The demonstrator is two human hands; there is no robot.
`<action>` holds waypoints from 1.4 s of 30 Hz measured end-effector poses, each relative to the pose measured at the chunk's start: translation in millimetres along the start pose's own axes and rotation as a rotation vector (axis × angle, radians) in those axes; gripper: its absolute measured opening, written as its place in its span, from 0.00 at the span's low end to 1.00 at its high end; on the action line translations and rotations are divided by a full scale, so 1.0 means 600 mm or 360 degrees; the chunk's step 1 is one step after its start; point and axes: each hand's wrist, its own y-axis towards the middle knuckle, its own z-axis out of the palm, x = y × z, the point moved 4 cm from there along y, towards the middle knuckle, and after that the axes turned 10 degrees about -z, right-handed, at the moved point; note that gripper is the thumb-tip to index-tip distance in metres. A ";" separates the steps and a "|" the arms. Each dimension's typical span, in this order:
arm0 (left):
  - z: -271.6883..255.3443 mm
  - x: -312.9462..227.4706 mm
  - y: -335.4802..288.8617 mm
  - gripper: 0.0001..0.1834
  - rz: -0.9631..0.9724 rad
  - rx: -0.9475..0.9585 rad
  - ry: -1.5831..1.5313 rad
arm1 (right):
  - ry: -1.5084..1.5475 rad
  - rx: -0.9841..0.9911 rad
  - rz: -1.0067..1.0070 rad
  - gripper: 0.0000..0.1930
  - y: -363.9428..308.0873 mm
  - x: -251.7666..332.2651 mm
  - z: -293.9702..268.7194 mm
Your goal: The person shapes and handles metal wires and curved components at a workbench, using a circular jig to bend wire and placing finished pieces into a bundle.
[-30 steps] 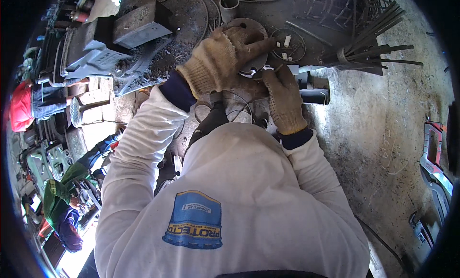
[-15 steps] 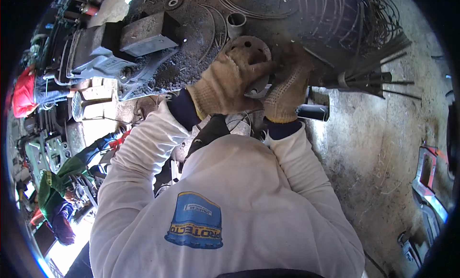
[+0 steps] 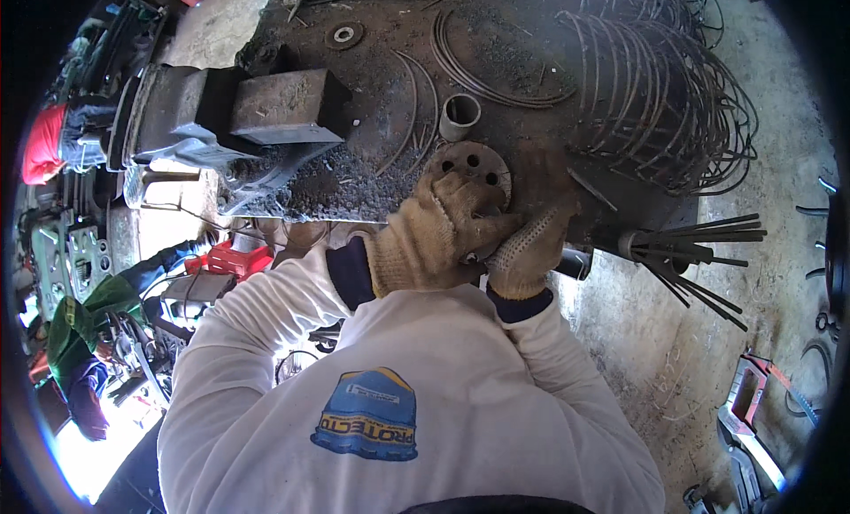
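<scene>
A round metal disc with several holes (image 3: 492, 166) is at the near edge of a dark, dirty workbench. My left hand (image 3: 443, 231), in a knitted tan work glove, is closed over the near side of the disc, its thumb pointing right. Just right of the disc is my right hand (image 3: 536, 239), gloved alike with pale dots. Its fingers are smeared by motion, and I cannot see whether they hold anything. A short metal pipe piece (image 3: 460, 117) stands upright behind the disc. Right of my right hand lies a thin metal strip (image 3: 593, 189).
Coiled wire rings (image 3: 660, 98) cover the bench's right side. Thin rods (image 3: 699, 248) stick out past its right edge from a tube. A vise (image 3: 190, 107) sits at left, beside a square metal block (image 3: 288, 107). A hacksaw (image 3: 745, 399) is on the floor at right.
The whole view has shifted, so the bench and both hands sit lower in the picture. My left hand stays at the disc; my right hand's fingers are blurred in both frames.
</scene>
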 end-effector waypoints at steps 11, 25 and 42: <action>-0.015 -0.001 0.004 0.38 0.0036 0.0037 0.0022 | -0.0175 -0.0084 -0.0214 0.30 -0.004 0.048 0.035; -0.083 0.009 -0.052 0.53 0.0043 -0.0298 -0.0523 | -0.0612 0.0056 0.0385 0.10 -0.107 0.072 -0.018; -0.205 -0.034 -0.174 0.36 0.0014 -0.0779 -0.0378 | -0.0246 0.0478 0.0215 0.10 -0.106 0.230 0.130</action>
